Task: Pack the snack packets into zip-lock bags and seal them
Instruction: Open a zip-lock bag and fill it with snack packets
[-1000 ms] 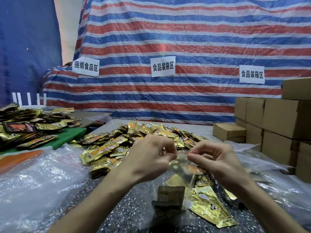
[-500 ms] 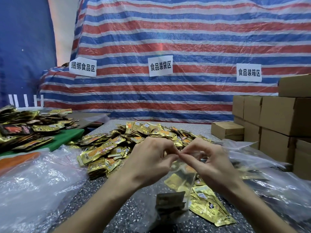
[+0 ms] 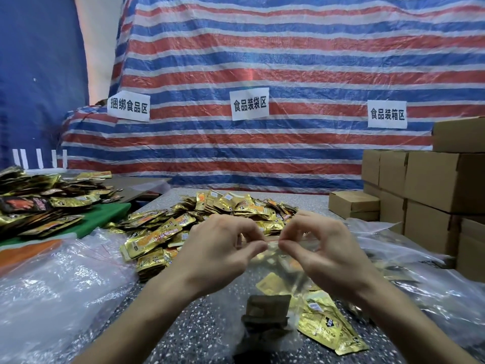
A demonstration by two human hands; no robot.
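Note:
A clear zip-lock bag [image 3: 273, 290] hangs in front of me above the speckled table, with gold and dark snack packets inside. My left hand [image 3: 217, 256] and my right hand [image 3: 325, 256] both pinch its top strip, fingertips almost meeting at the middle. A heap of gold snack packets [image 3: 210, 219] lies on the table behind my hands. A few loose gold packets [image 3: 328, 327] lie under the bag at the right.
Empty clear bags [image 3: 52, 290] are piled at the left, more plastic [image 3: 420, 279] at the right. Dark and gold packets [image 3: 39, 203] sit on a green board at far left. Cardboard boxes [image 3: 441, 195] are stacked at right. A striped tarp hangs behind.
My hands have drawn together along the bag's top strip, from a gap apart to fingertips nearly touching at its middle. The bag has shifted slightly with them.

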